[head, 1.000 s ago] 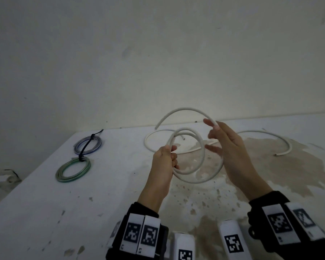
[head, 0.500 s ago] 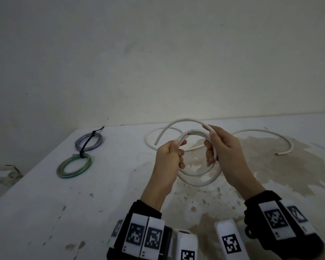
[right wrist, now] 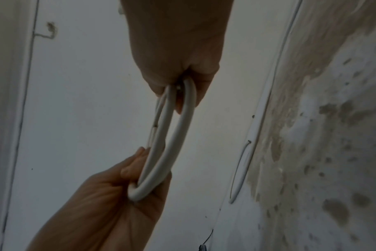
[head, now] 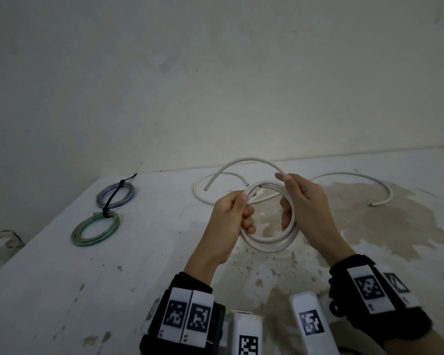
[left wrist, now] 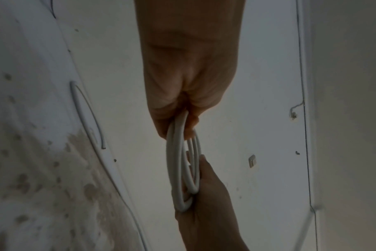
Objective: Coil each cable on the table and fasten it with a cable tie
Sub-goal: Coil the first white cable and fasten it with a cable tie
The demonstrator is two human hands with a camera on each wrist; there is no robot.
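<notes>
A thick white cable (head: 269, 243) is wound into a small coil held above the table between both hands. My left hand (head: 237, 212) grips the coil's left side, fingers curled round the strands (left wrist: 178, 135). On the coil's right side my right hand (head: 296, 201) has its fingers wrapped round the strands (right wrist: 182, 95). A free end of the cable (head: 249, 161) arcs up from the right hand and curves down to the left. A second loose white cable (head: 369, 179) lies on the table behind the hands.
At the table's left lie two coiled cables, a blue-grey coil (head: 116, 194) and a green coil (head: 95, 229), each bound with a black tie. The white table (head: 62, 290) has brown stains on its right half. A pale wall stands behind.
My right hand has come in from the free end and closed round the coil's right side. The coil has tightened, and the free end has swung lower to the left.
</notes>
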